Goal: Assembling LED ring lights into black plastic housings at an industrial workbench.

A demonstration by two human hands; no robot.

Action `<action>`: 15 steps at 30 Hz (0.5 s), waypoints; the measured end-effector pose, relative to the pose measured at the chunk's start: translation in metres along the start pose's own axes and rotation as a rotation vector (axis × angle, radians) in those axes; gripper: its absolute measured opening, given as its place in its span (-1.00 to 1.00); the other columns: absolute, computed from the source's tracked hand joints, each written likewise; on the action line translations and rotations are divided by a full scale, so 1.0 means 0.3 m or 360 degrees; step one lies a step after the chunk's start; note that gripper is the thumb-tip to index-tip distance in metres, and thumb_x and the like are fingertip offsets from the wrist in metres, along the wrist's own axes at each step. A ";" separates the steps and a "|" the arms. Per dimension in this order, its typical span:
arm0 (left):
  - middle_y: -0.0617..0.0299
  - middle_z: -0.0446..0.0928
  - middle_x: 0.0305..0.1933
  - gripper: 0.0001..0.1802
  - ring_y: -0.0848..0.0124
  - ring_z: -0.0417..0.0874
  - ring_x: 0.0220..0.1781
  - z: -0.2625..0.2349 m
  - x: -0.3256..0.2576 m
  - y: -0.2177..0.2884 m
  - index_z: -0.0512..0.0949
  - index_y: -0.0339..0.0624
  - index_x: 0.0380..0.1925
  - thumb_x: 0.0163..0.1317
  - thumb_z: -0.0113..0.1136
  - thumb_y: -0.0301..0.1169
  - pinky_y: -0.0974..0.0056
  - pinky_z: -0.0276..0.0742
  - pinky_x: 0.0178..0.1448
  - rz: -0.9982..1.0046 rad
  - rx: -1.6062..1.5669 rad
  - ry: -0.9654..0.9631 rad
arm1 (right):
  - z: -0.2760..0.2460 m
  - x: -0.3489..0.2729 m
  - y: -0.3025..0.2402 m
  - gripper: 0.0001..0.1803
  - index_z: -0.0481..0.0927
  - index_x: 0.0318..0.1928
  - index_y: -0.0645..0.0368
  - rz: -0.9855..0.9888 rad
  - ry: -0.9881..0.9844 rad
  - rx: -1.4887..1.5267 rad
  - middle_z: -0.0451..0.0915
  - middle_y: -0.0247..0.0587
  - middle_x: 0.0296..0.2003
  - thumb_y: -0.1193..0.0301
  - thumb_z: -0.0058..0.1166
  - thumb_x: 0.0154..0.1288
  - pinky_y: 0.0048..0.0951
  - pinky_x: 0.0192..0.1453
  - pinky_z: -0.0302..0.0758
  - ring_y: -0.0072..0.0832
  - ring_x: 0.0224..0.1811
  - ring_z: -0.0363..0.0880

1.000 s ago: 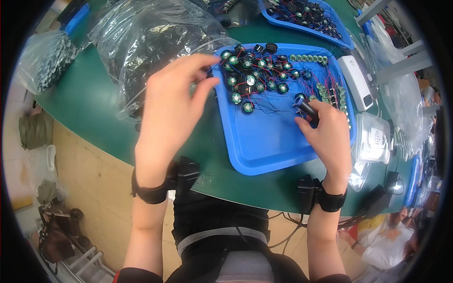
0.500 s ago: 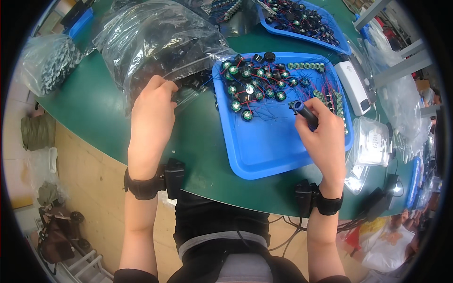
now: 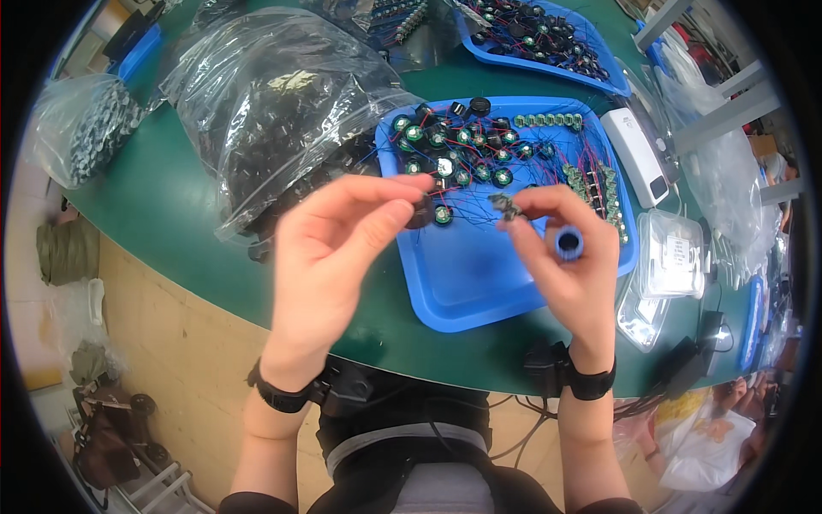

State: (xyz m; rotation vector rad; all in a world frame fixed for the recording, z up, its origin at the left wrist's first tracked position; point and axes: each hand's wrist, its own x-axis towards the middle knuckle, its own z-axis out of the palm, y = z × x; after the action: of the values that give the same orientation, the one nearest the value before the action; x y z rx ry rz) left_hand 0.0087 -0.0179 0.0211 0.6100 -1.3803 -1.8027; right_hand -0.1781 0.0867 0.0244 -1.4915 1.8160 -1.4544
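Observation:
My left hand (image 3: 330,257) pinches a small black round part (image 3: 419,212) over the left side of the blue tray (image 3: 462,317). Across from it, my right hand (image 3: 569,257) grips a small strip of green circuit boards (image 3: 503,206) between thumb and fingertips. A dark tube with a blue open end (image 3: 568,243) is tucked in the same hand, its open end facing up. Under and beyond the hands, the tray holds several black round parts with green boards and thin red and blue wires (image 3: 479,150). Strips of green boards (image 3: 599,193) lie along its right side.
A large clear bag of black parts (image 3: 282,103) lies left of the tray; a smaller bag of grey pieces (image 3: 94,128) sits beyond it. Another full blue tray (image 3: 548,64) stands at the back. To the right are a white device (image 3: 635,158) and a clear plastic box (image 3: 672,257).
My left hand has come out of the large bag and moved right with a black round part. My right hand has turned the tube upward and now shows a board strip at its fingertips.

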 end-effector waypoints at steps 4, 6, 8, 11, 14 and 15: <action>-0.02 0.54 0.12 -0.78 0.29 0.55 0.18 0.047 -0.022 -0.038 0.53 -0.31 -0.03 0.42 0.04 -0.44 0.17 0.45 0.29 -0.0284 -0.0392 -0.0043 | 0.026 -0.012 -0.047 -0.75 0.65 -0.14 0.19 0.0131 -0.0079 0.0161 0.68 -0.29 -0.36 0.57 0.25 0.13 -0.70 -0.43 0.44 -0.75 -0.40 0.58; 0.00 0.54 0.12 -0.75 0.29 0.56 0.16 0.071 -0.026 -0.064 0.51 -0.32 0.02 0.41 0.04 -0.46 0.17 0.47 0.28 -0.0365 -0.0556 -0.0029 | 0.036 -0.006 -0.031 -0.72 0.68 -0.12 0.17 -0.0117 -0.0039 0.0048 0.71 -0.27 -0.32 0.59 0.26 0.11 -0.66 -0.44 0.50 -0.66 -0.36 0.65; 0.02 0.54 0.12 -0.73 0.29 0.57 0.15 0.056 -0.030 -0.074 0.50 -0.33 0.05 0.40 0.05 -0.48 0.17 0.48 0.28 -0.0388 -0.0507 -0.0101 | 0.037 -0.002 -0.029 -0.72 0.70 -0.13 0.16 -0.0166 -0.0008 -0.0066 0.71 -0.25 -0.31 0.60 0.25 0.09 -0.62 -0.42 0.54 -0.60 -0.36 0.68; 0.04 0.54 0.10 -0.69 0.28 0.58 0.12 0.054 -0.025 -0.076 0.46 -0.36 0.08 0.37 0.06 -0.52 0.16 0.53 0.25 -0.0420 -0.0542 -0.0148 | 0.036 -0.003 -0.030 -0.71 0.71 -0.14 0.14 -0.0162 0.0035 -0.0159 0.72 -0.23 -0.31 0.62 0.26 0.07 -0.59 -0.39 0.56 -0.55 -0.36 0.69; 0.03 0.54 0.08 -0.63 0.27 0.60 0.10 0.068 -0.022 -0.050 0.41 -0.38 0.11 0.29 0.10 -0.62 0.19 0.60 0.17 -0.0444 -0.0467 -0.0048 | 0.036 -0.004 -0.027 -0.69 0.72 -0.15 0.11 -0.0237 0.0083 -0.0222 0.72 -0.23 -0.33 0.63 0.26 0.04 -0.56 -0.38 0.57 -0.52 -0.38 0.69; 0.02 0.54 0.08 -0.60 0.27 0.60 0.09 0.072 -0.024 -0.044 0.39 -0.39 0.12 0.26 0.11 -0.67 0.20 0.62 0.14 -0.0450 -0.0415 0.0006 | 0.033 -0.002 -0.025 -0.69 0.73 -0.16 0.11 -0.0261 0.0092 -0.0248 0.71 -0.23 -0.34 0.63 0.26 0.03 -0.55 -0.39 0.56 -0.51 -0.39 0.69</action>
State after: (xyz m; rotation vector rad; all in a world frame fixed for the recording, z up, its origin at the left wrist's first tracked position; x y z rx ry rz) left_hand -0.0072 0.0019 0.0145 0.6935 -1.0718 -2.1613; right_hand -0.1663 0.0834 0.0269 -1.7273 1.9183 -1.4735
